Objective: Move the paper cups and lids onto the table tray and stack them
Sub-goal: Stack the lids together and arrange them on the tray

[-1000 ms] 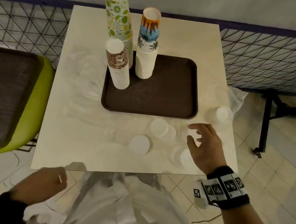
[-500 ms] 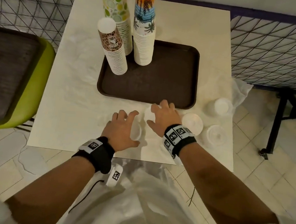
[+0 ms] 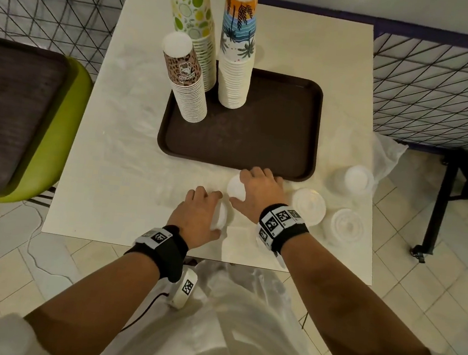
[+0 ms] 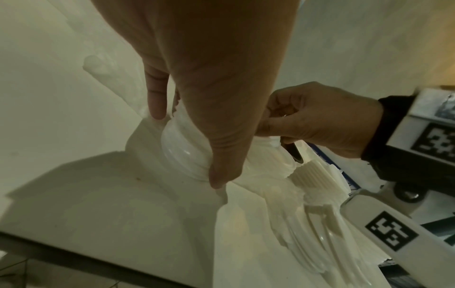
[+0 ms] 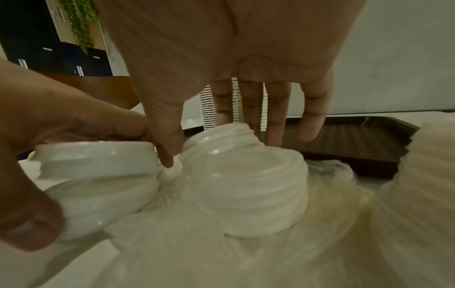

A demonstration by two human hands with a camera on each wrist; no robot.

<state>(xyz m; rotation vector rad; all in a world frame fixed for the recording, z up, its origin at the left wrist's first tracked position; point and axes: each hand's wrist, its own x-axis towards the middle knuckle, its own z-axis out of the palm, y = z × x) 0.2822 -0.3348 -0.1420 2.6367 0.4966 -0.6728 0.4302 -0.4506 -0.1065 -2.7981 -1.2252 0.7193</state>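
Three tall paper cup stacks stand on the left part of the brown tray (image 3: 260,134): lime-print (image 3: 192,14), palm-print (image 3: 237,47) and leopard-print (image 3: 185,77). White lid stacks lie on the table in front of the tray. My left hand (image 3: 209,212) grips one lid stack (image 4: 182,155) between thumb and fingers. My right hand (image 3: 246,188) reaches over a neighbouring lid stack (image 5: 248,175), thumb on its left side and fingers down behind it, close to the tray's front rim. The two hands almost touch.
More lid stacks lie to the right (image 3: 309,207), (image 3: 347,225), (image 3: 355,180), near the table's right edge. A clear plastic bag (image 3: 385,152) hangs off that edge. A green chair (image 3: 68,119) carrying a dark tray stands to the left, and a wire fence runs behind the table.
My left hand rose from below the table edge onto a lid stack. My right hand shifted left onto the neighbouring stack. Both have barely moved in the last half second.
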